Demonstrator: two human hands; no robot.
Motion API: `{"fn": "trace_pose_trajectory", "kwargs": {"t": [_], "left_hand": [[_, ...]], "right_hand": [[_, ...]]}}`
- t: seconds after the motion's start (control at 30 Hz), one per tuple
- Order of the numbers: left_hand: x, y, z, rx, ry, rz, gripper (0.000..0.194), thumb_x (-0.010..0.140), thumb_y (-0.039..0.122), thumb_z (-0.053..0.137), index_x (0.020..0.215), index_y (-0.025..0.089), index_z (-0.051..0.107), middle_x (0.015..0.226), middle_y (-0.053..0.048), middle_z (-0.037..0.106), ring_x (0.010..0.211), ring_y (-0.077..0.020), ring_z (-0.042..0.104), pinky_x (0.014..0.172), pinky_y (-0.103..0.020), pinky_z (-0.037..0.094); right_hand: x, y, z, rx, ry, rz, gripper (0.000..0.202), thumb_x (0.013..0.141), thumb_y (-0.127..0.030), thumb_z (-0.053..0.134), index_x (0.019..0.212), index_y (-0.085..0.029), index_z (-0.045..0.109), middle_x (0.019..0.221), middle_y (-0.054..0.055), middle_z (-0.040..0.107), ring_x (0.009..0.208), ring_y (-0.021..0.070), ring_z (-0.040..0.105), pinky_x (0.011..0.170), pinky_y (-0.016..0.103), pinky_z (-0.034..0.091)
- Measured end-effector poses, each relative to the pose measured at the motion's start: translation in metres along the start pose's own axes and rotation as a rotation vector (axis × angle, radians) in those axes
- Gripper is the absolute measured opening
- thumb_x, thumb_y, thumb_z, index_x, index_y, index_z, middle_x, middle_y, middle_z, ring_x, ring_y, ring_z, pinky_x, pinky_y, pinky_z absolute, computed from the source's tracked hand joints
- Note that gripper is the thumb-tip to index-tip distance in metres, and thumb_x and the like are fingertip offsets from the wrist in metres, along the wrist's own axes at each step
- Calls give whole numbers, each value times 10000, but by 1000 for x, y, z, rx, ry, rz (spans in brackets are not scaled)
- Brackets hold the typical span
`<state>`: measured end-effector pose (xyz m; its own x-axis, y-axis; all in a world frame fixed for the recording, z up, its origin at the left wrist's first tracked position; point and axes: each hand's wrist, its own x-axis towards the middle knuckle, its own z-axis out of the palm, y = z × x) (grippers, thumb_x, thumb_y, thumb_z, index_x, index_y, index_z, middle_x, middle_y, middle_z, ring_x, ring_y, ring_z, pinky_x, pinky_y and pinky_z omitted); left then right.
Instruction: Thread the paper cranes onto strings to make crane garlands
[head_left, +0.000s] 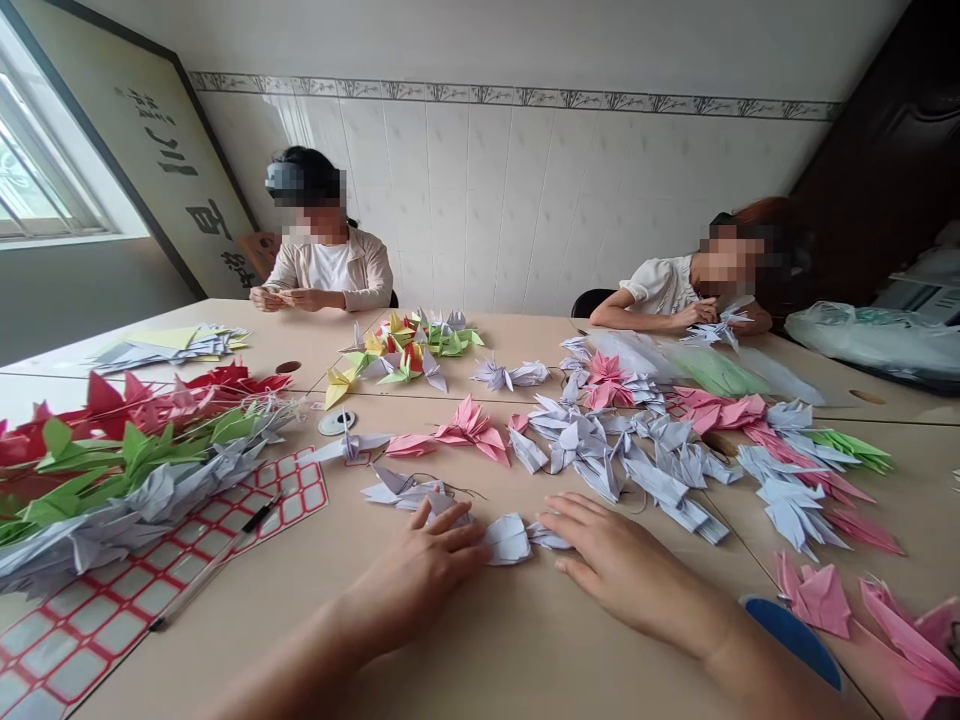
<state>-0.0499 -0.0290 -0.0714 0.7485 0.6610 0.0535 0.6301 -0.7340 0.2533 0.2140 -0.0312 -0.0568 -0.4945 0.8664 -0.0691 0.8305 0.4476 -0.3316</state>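
A short row of pale folded paper cranes lies in front of me. My left hand (431, 560) rests palm down over its left part, fingers stretched and slightly apart, and hides some of the paper. Between my hands a folded crane piece (508, 540) shows a flat, squarish wing. My right hand (611, 555) is at the row's right end, fingers extended, the fingertips touching or just over a pale wing (549, 537). Beyond my left hand another pale crane (405, 490) has a dark thread by it. Neither hand visibly grips anything.
A large heap of pale cranes (592, 440) spreads ahead right, with pink cranes (472, 430) beside it. Strung red, green and pale cranes (135, 450) lie left, near a red-bordered label sheet (292, 495) and a pen (217, 560). Two people (330, 265) (675, 290) sit across the table.
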Motion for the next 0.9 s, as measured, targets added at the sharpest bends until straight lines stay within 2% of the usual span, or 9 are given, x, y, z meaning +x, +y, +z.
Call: {"fn": "trace_pose_trajectory", "kwargs": {"t": [0.2,0.3,0.4,0.5,0.63,0.73,0.9], "left_hand": [[0,0,2,-16,-12,10,386,930,128,403,1241,306,546,1337,-23,584,1337,-341,399,995,-590,398],[2,0,2,-18,-23,18,399,922,106,402,1240,297,548,1337,-24,582,1336,-335,400,1006,-564,404],[2,0,0,-27,-24,34,384,922,112,410,1230,286,559,1325,-29,590,1325,-323,417,1016,-526,414],[3,-1,0,-32,-19,47,388,917,114,424,1238,288,556,1326,-33,588,1314,-321,431,1014,-513,422],[3,-1,1,-48,5,42,374,935,141,417,1242,301,559,1312,-29,599,1301,-313,447,1003,-501,432],[2,-1,2,-73,29,46,367,941,161,423,1243,314,562,1278,-25,621,1281,-298,466,999,-484,435],[1,-1,1,-102,48,65,354,934,163,433,1224,305,579,1244,-36,640,1246,-298,494,963,-475,459]], "right_hand": [[3,-3,1,53,-5,-90,221,870,-195,537,1006,-204,711,1166,81,680,1130,255,571,980,392,440],[5,2,0,52,3,-74,211,880,-191,516,883,-199,727,1068,77,708,1060,239,604,921,352,467],[5,5,-1,42,10,-57,212,878,-191,518,839,-196,726,1027,80,716,1036,240,615,895,344,477],[4,3,0,26,28,-40,209,868,-190,536,980,-189,713,1127,101,690,1112,265,583,945,387,455],[2,-10,3,-6,44,-124,414,852,-217,585,1266,-218,583,1396,90,526,1326,285,401,1090,458,326],[2,-19,6,-4,-35,-217,444,846,-287,620,1287,-262,567,1435,56,491,1373,297,333,1114,488,287],[3,-21,7,39,-123,-213,407,860,-337,608,1257,-247,601,1397,59,537,1323,277,424,1120,460,287]]}}
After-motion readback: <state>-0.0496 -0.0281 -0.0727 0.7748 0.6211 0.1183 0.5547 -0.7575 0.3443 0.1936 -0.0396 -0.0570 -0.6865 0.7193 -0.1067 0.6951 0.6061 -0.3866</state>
